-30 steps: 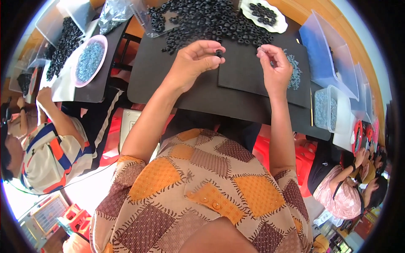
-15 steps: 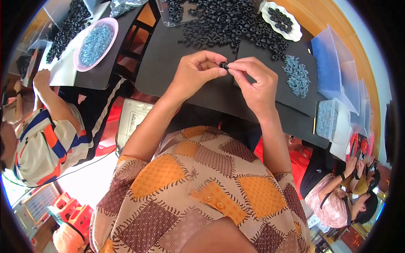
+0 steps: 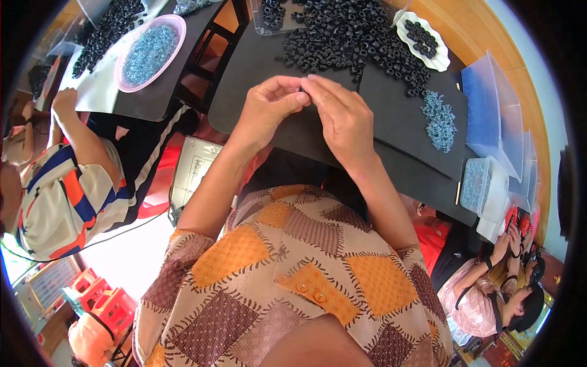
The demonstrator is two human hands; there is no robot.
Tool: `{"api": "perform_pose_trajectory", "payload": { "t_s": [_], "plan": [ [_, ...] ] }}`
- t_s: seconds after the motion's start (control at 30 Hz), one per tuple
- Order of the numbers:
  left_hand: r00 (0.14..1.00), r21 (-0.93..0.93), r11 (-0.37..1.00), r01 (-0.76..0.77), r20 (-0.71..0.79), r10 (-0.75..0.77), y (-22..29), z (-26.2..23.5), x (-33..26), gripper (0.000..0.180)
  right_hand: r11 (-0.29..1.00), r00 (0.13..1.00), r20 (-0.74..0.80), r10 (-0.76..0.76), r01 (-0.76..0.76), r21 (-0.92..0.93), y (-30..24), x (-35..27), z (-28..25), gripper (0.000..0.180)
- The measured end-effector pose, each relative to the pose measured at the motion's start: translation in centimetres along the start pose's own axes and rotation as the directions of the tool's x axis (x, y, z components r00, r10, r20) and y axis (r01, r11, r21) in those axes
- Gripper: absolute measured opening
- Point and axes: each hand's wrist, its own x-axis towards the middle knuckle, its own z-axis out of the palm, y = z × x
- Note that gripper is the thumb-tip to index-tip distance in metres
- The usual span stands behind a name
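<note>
Above the near edge of the black table, my two hands meet at the fingertips. My left hand (image 3: 264,110) is closed, pinching a small black plastic part (image 3: 302,90) between thumb and index finger; most of the part is covered. My right hand (image 3: 343,119) lies against it from the right, fingers pressed together and slightly blurred at the tips. Whatever the right fingertips grip is hidden. Beyond my hands spreads a large pile of black ring-shaped plastic parts (image 3: 339,43). To the right of the hands lies a small heap of clear bluish pieces (image 3: 439,122).
A white scalloped dish (image 3: 441,61) holds black parts at the far right. Blue clear bins (image 3: 492,113) and a tub of bluish pieces (image 3: 476,183) line the right edge. On the left table stands a pink bowl (image 3: 181,30). People sit on both sides.
My right hand has turned, its fingers now reaching over the left fingertips and hiding more of the black part. Both hands sit further left in the picture, while the table contents have shifted right.
</note>
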Motion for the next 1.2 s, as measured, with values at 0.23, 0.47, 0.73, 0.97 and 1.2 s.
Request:
{"api": "perform_pose_trajectory", "payload": {
  "t_s": [0.23,0.47,0.73,0.97,1.2],
  "plan": [
    [0.998,-0.224,0.974,0.034,0.051,-0.023,0.3,-1.1,0.6,0.027,0.965,0.972,0.037,0.232,-0.225,-0.135,6.8,2.5,-1.1,0.014],
    [0.995,-0.248,0.968,0.022,0.099,0.002,0.3,-0.9,0.5,0.027,0.968,0.980,0.136,0.149,-0.116,-0.224,8.9,2.4,0.3,0.014],
    [0.993,-0.205,0.978,0.027,0.120,-0.002,0.0,-0.9,0.3,0.027,0.977,0.976,0.108,0.187,-0.196,0.079,6.4,1.7,-1.6,0.011],
    [0.989,-0.273,0.960,0.057,0.150,-0.016,0.0,0.7,0.3,0.027,0.446,0.796,0.358,0.488,-0.581,0.681,2.0,-0.2,-3.2,0.007],
    [0.999,-0.342,0.939,-0.038,-0.016,0.034,-3.6,3.2,2.0,0.029,0.822,0.948,0.111,0.298,-0.314,0.476,2.4,-1.4,-0.4,0.012]
  ]
}}
